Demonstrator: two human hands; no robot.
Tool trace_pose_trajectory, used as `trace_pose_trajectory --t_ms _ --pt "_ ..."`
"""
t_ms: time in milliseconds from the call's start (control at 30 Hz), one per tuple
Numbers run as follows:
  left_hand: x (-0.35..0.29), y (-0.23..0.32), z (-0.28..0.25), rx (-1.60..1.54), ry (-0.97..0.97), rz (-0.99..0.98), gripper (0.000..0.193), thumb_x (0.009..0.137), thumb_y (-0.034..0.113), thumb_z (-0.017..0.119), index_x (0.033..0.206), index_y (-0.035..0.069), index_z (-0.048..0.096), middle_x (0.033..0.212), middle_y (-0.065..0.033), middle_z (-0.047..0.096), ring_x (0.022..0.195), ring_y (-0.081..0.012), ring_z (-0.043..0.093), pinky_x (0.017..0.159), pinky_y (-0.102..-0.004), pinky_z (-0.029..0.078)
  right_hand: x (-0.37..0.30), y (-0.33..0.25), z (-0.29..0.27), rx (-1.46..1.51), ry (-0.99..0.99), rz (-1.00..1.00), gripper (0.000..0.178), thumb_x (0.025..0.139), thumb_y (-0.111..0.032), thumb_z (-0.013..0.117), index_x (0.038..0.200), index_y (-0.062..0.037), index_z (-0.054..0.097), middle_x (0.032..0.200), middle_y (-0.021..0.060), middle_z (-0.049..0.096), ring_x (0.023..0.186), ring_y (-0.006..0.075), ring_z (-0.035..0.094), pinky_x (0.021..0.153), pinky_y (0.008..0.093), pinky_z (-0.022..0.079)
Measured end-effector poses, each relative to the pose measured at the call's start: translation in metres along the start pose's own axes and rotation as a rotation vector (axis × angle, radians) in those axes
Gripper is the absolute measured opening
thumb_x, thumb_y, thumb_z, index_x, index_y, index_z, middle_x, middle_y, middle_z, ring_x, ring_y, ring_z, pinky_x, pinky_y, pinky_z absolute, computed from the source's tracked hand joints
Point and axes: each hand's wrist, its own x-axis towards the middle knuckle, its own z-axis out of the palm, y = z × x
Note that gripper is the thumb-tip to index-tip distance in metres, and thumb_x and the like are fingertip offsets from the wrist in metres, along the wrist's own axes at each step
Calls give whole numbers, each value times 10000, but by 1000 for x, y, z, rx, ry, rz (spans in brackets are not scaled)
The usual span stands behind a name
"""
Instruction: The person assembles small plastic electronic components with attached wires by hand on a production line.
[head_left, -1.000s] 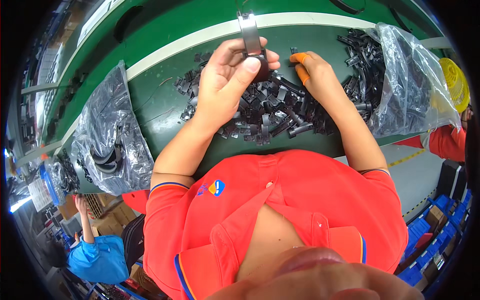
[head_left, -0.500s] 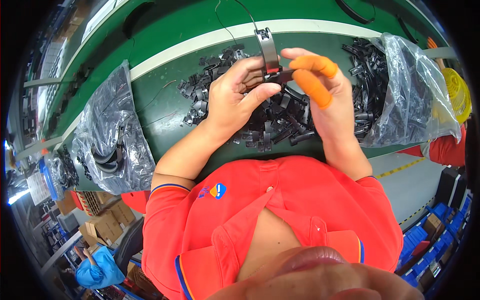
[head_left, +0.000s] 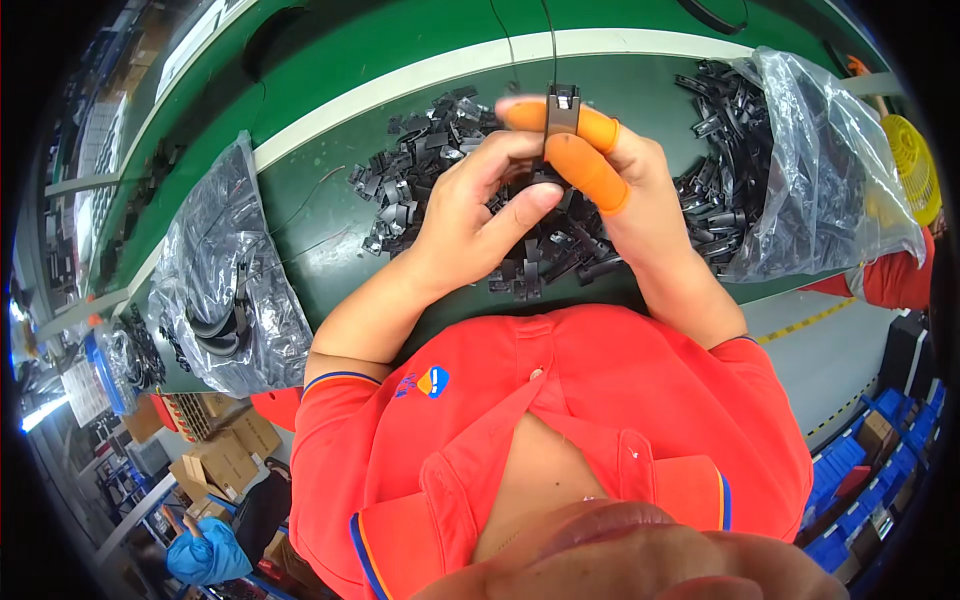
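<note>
A dark curved band [head_left: 563, 100] with a thin wire on its far end stands upright between my hands, over the middle of the bench. It looks like part of a headphone headband. My left hand [head_left: 465, 220] grips the lower end of this band between thumb and curled fingers. My right hand [head_left: 642, 190] wears orange finger cots on two fingers, which wrap and press against the band. Its near end is hidden by the fingers. Beneath and around the hands lies a pile of small black plastic parts [head_left: 435, 140].
A clear plastic bag with dark bands [head_left: 235, 290] lies at the left. Longer black parts [head_left: 715, 150] are heaped at the right, beside another clear bag [head_left: 800, 180]. Beyond it stands a yellow basket [head_left: 910, 170]. A person in blue [head_left: 205, 550] is at the lower left.
The band has moved slightly right and toward me and now stands straighter. My right fingers have closed in from beside it and now wrap across it.
</note>
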Motion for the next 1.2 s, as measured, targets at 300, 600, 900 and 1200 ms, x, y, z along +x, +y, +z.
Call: trace_pose_trajectory --t_ms 300,600,900,1200 --pt "-5 5 22 -357 59 -64 254 908 146 493 1099 -8 432 1026 -81 516 947 -130 523 826 -268 419 -11 5 6 -231 42 -133 252 862 -89 554 1085 22 585 1046 97 615 883 143 586 765 253 481" --pt "-8 -8 17 -329 111 -34 265 913 191 502 1052 -35 512 964 -69 585 866 -142 578 765 -258 463 -17 7 14 -150 -15 -54 364 804 -21 611 1155 -10 519 1132 80 545 939 132 545 804 223 438" --pt "-5 11 17 -282 -95 -211 500 820 356 612 1146 -9 509 1035 -112 595 941 -224 585 839 -333 446 -18 -5 -3 -606 -81 -286 294 713 -84 671 985 5 604 1072 80 619 937 205 600 823 287 465" --pt "-3 8 16 175 -255 -66 460 701 340 733 996 15 596 843 -101 624 732 -250 609 683 -310 494 -25 3 -21 -584 -239 -358 280 710 -160 684 936 -9 622 965 78 648 864 209 617 757 305 487"
